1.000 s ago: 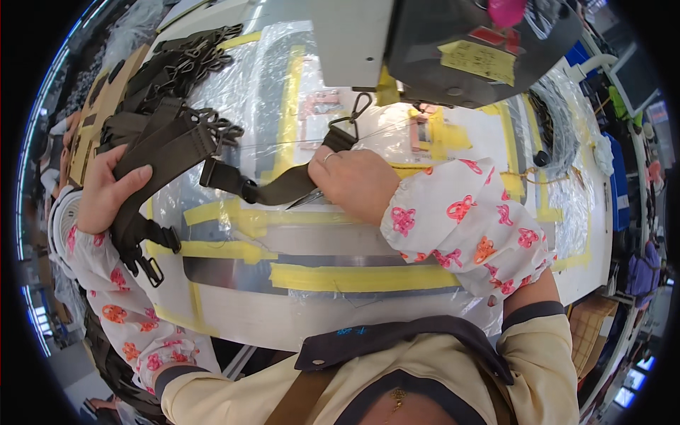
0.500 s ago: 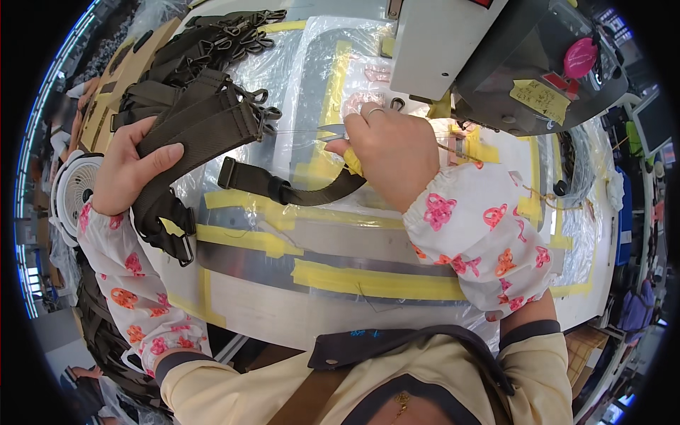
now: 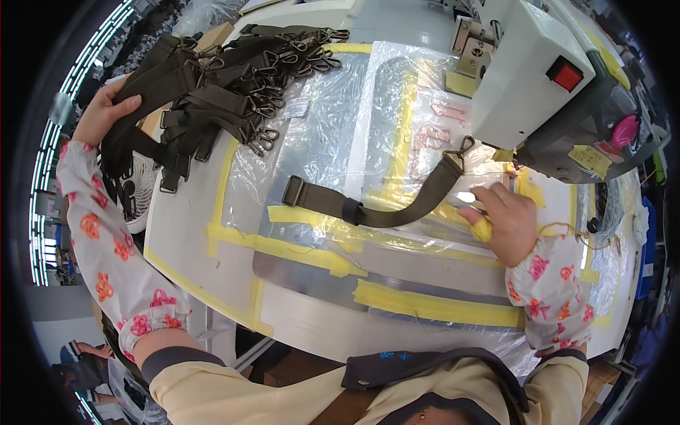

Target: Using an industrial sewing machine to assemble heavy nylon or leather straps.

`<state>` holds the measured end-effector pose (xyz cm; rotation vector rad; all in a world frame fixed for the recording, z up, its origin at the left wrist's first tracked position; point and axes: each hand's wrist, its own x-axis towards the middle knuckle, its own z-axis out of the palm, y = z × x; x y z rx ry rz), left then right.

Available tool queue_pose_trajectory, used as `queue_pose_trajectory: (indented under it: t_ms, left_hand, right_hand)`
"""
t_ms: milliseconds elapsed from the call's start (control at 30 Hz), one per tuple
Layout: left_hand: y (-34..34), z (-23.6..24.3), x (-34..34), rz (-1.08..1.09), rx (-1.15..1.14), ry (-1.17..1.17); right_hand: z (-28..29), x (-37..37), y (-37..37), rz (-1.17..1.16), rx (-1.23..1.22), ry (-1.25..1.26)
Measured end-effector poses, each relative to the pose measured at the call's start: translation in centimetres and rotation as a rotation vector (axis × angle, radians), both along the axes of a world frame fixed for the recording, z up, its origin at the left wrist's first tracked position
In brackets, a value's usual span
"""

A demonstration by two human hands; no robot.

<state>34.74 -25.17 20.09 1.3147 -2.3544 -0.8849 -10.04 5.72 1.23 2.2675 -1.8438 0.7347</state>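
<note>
At the upper left my left hand [image 3: 103,117] is closed on a dark olive webbing strap [image 3: 152,88], thumb on top, beside a pile of similar straps [image 3: 234,92] with metal snap hooks and buckles. Another single strap [image 3: 404,214] lies curved across the middle of the table, a metal buckle at its left end and a snap hook at its upper right end. Just right of that strap, my right hand [image 3: 506,219] is closed around small silver thread snips [image 3: 467,198], partly hidden by the fingers. Something yellow wraps around near its fingertips.
A sewing machine [image 3: 531,78] with a white head and red switch stands at the upper right. Yellow tape [image 3: 439,301] and clear plastic sheet [image 3: 322,120] cover parts of the white table [image 3: 312,312]. A white fan [image 3: 142,191] stands beyond the table's left edge.
My left hand has moved left and up with the strap to the pile. My right hand, with the snips, has moved right and down, away from the single strap.
</note>
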Motion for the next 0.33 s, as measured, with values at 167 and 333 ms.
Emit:
queue_pose_trajectory:
  t_ms: [167, 333]
  left_hand:
    - [-10.2, -4.1, -1.6, -0.126, 0.266, -0.134]
    - [-15.3, -10.7, -7.3, -0.186, 0.288, -0.118]
  right_hand:
    - [0.2, -3.1, 7.3, -0.237, 0.132, -0.014]
    - [-0.5, -4.6, 13.9, -0.602, 0.205, -0.097]
